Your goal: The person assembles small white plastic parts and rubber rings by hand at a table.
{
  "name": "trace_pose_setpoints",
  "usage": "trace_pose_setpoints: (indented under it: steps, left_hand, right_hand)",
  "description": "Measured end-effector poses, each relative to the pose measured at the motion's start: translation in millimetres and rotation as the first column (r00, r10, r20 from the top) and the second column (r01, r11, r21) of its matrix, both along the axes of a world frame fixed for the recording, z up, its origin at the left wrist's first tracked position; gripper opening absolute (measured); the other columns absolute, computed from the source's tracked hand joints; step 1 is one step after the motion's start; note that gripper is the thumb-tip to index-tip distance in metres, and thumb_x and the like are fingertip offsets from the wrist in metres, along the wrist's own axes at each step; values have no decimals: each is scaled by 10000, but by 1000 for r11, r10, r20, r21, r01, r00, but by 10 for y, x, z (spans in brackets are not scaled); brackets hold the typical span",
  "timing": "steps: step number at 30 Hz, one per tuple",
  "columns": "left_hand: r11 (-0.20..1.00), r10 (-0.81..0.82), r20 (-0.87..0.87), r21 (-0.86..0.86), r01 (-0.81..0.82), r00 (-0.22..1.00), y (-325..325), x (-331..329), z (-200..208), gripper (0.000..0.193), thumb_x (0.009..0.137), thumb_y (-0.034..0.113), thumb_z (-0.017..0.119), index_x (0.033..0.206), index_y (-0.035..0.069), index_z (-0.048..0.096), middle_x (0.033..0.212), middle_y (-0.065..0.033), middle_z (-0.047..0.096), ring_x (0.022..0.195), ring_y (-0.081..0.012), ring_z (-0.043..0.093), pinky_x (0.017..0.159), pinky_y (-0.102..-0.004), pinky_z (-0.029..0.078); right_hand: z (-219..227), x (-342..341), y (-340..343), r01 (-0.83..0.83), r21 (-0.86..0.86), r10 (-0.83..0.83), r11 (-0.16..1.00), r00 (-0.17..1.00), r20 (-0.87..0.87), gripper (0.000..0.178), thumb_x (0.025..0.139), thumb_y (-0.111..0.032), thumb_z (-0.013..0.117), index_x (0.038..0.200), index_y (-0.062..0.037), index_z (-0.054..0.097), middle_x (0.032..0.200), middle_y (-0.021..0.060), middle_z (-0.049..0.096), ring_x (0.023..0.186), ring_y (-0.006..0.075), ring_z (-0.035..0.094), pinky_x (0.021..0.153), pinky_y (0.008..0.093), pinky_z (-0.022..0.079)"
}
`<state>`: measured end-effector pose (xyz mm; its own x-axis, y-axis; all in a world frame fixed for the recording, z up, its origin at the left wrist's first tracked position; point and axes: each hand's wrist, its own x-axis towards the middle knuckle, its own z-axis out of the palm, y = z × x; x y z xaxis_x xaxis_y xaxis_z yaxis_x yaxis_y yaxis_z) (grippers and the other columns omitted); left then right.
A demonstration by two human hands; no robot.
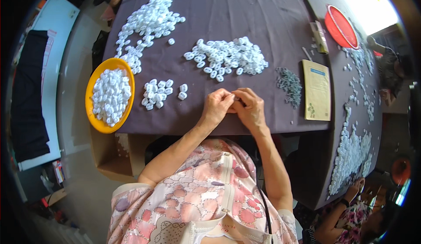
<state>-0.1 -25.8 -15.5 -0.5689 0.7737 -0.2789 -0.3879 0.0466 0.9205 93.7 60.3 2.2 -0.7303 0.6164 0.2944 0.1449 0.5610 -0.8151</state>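
My left hand (pixel 218 105) and my right hand (pixel 249 107) meet over the near edge of the dark cloth-covered table (pixel 210 12). The fingers of both are pinched together; what lies between them is too small and hidden to make out. Beyond them spreads a heap of small white oval plastic pieces (pixel 232 55), which seem to have holes. Left of my hands lie a smaller cluster of the same white pieces (pixel 157 93) and a couple of separate ones (pixel 183 91). To the right is a pile of tiny dark grey parts (pixel 289 86).
An orange oval basket (pixel 89 95) full of white pieces overhangs the left edge, near another heap (pixel 151 18). At right lie a yellowish booklet (pixel 316 90) and a small box (pixel 320 38). A red basket (pixel 333 29) and more heaps (pixel 348 156) sit beside other people's hands.
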Motion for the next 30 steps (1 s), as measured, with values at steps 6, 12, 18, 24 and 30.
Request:
trace_pose_setpoints:
  steps: [6, 12, 18, 24, 30]
  left_hand:
    - [999, -53, 180, -4, 54, 982, -63, -82, -9, 171, 901, 142, 524, 885, -20, 577, 839, -124, 641, 735, -177, 652, 643, -269, 558]
    - [998, -69, 227, 11, 68, 972, -55, -116, 86, 167, 888, 126, 540, 893, -32, 597, 836, -150, 647, 725, -203, 661, 645, -284, 563]
    - [997, -76, 253, -5, 80, 964, -37, -125, 99, 152, 882, 114, 542, 867, -27, 599, 826, -146, 648, 712, -204, 662, 631, -269, 561]
    - [997, -77, 261, -8, 82, 962, -43, -123, 89, 159, 884, 120, 541, 880, -29, 595, 834, -143, 644, 718, -210, 663, 632, -272, 559]
    - [997, -70, 263, 11, 70, 962, -54, -126, 68, 166, 888, 124, 537, 889, -31, 595, 827, -137, 639, 714, -212, 661, 634, -274, 558]
  right_hand:
    - [109, 145, -31, 26, -38, -26, 999, 1000, -13, 264, 685, 18, 656, 944, -13, 612, 953, 135, 587, 732, 250, 617, 630, 304, 496]
    - [29, 497, 604, 341, 294, -369, 893, 928, 45, 73, 787, -19, 590, 849, -37, 625, 769, 121, 580, 643, 267, 583, 557, 337, 458]
    - [31, 497, 807, 313, 432, -454, 846, 847, 276, 93, 814, -131, 584, 863, -67, 630, 838, 97, 569, 770, 301, 576, 663, 383, 456]
    - [42, 468, 832, 304, 430, -456, 850, 834, 310, 95, 814, -142, 577, 848, -61, 615, 837, 102, 573, 780, 305, 576, 677, 388, 455]
    - [22, 393, 775, 224, 507, -460, 832, 790, 406, 67, 828, -91, 523, 856, -37, 550, 878, 124, 546, 814, 314, 553, 684, 409, 449]
